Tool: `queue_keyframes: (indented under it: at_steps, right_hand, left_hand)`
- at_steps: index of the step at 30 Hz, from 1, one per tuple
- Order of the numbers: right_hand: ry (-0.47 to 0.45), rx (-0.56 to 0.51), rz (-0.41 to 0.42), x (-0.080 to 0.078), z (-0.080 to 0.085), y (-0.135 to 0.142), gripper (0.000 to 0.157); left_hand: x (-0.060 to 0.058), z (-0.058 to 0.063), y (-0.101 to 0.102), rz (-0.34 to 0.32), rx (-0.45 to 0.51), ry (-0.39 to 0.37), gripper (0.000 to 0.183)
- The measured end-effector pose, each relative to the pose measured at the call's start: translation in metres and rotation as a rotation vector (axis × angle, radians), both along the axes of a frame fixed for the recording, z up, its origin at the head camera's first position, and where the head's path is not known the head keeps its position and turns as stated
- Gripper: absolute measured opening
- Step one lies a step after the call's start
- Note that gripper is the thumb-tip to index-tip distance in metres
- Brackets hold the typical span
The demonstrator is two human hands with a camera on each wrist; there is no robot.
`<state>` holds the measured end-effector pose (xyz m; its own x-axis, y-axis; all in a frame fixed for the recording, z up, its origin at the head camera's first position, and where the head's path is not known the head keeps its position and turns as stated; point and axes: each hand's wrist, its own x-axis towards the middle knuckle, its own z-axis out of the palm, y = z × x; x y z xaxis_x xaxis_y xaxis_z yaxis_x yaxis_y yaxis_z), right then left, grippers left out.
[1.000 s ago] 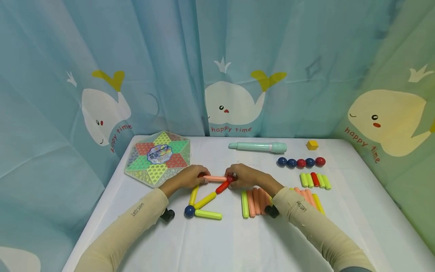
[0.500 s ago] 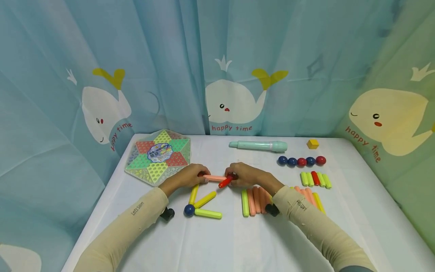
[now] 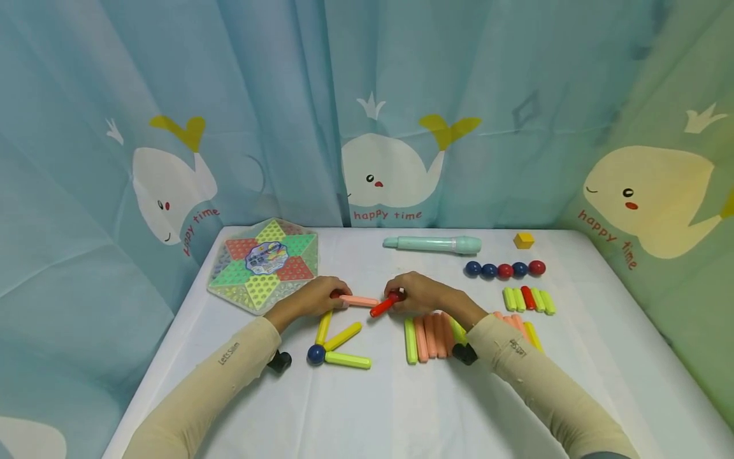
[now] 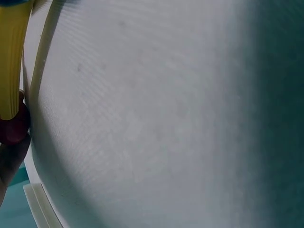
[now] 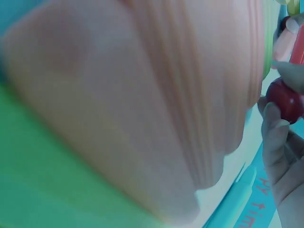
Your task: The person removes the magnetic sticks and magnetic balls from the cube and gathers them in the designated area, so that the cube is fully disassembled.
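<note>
My left hand point(image 3: 318, 296) grips a red ball point(image 4: 14, 126) with a pink stick point(image 3: 359, 301) pointing right and a yellow stick point(image 3: 323, 328) running down from it. That yellow stick leads to a blue ball point(image 3: 316, 354), which also bears a second yellow stick point(image 3: 343, 336) and a lime-green stick point(image 3: 348, 360). Between thumb and fingers my right hand point(image 3: 415, 293) pinches another red ball point(image 5: 285, 100), from which a short red stick point(image 3: 383, 307) angles down to the left. The red stick's tip is apart from the second yellow stick. A small gap shows between the pink stick and the right-hand ball.
Pink and green sticks point(image 3: 431, 338) lie under the right forearm. Farther right are a row of short sticks point(image 3: 529, 298), a row of balls point(image 3: 504, 271) and a yellow cube point(image 3: 524, 240). Behind sit a mint tube point(image 3: 432, 245) and a star-patterned board point(image 3: 264, 264).
My right hand has pulled its red ball slightly right, away from the pink stick. The red stick has swung up off the yellow stick's end. My left hand stays in place.
</note>
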<state>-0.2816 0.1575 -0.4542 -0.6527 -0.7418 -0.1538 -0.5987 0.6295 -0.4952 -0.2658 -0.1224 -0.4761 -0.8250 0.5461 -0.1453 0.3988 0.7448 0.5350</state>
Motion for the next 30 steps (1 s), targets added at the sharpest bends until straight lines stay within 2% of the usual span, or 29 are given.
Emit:
queue_keyframes:
  at_steps: [7,10,14,21,23,26,30]
  right_hand:
    - [-0.127,-0.082,-0.069,0.005,0.003,0.018,0.018]
    - [-0.133,-0.111,-0.067,0.008,0.006,0.027,0.018]
    - [-0.135,-0.155,-0.060,0.014,0.009,0.041,0.012]
    - [-0.241,-0.237,-0.101,0.031,0.014,0.071,0.015]
    - [-0.231,-0.258,-0.113,0.036,0.016,0.078,0.016]
    - [-0.167,-0.285,-0.143,0.044,0.017,0.090,0.013]
    - [-0.094,-0.334,-0.210,0.055,0.017,0.109,0.005]
  left_hand:
    - [-0.001,-0.001,0.000,0.013,-0.004,-0.020,0.021]
    - [-0.001,-0.001,0.000,0.014,0.000,-0.019,0.021]
    - [0.000,0.000,0.000,0.006,0.008,-0.014,0.021]
    - [0.001,-0.001,0.000,0.006,0.006,-0.032,0.023]
    - [0.001,0.000,-0.001,-0.002,0.005,-0.026,0.023]
    - [0.001,0.000,-0.002,-0.017,0.004,-0.008,0.023]
    - [0.002,0.001,-0.002,-0.012,0.014,-0.020,0.022]
